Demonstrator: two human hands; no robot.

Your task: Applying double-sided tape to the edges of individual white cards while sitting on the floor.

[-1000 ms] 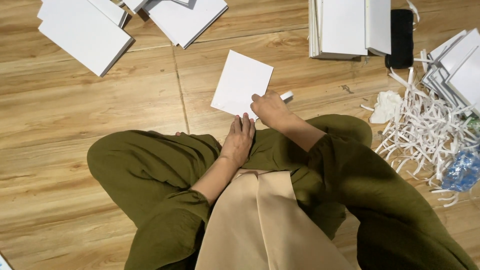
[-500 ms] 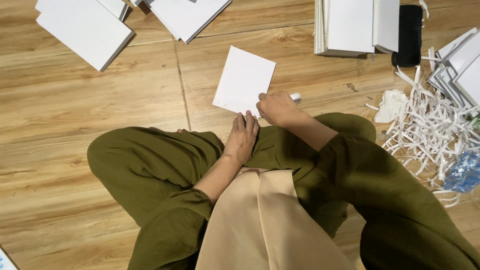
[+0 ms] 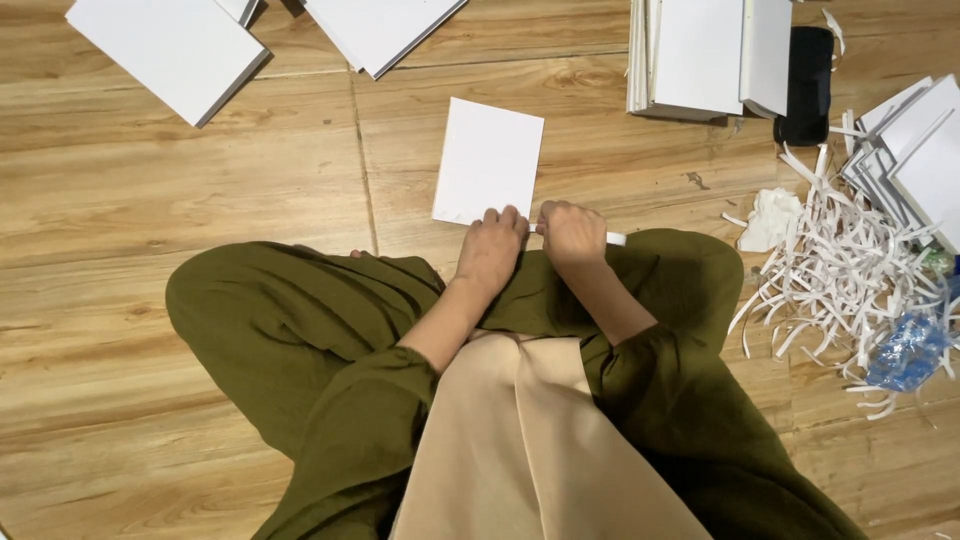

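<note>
L hand (image 3: 490,248) & R hand (image 3: 572,232) at white card (image 3: 489,160) edge.

Floor (image 3: 180,190): wood-look planks, slight sheen. Card (image 3: 488,160): matt white paper, smooth. Trousers (image 3: 300,330): matt olive cloth. Strips (image 3: 850,280): paper offcuts, curly.

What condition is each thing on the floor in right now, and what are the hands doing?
white card: flat on the floor, near edge under fingertips
left hand: resting on the card's edge
right hand: closed around a small white object
paper strips: loose, tangled heap
white stacks: piled, untouched
</note>
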